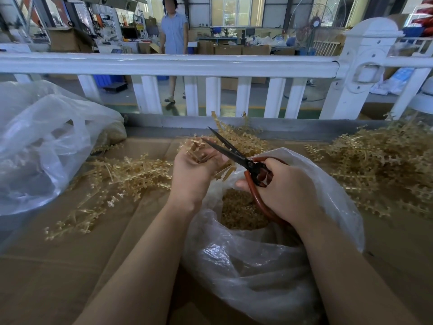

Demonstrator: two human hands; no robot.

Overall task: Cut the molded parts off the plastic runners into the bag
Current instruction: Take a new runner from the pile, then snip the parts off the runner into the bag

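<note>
My left hand (195,171) grips a bunch of amber plastic runners (196,146) with small molded parts on them, held just above the mouth of a clear plastic bag (253,261). My right hand (284,188) holds red-handled scissors (234,152) with the dark blades parted, their tips at the runner bunch. Cut amber parts (241,213) lie heaped inside the bag, partly hidden by my right hand.
Runner piles lie on the cardboard-covered table: one at left (112,177), a big one at right (384,165), another behind the scissors (243,137). A large clear bag (44,146) sits far left. A white railing (168,64) borders the table; a person (174,38) walks beyond it.
</note>
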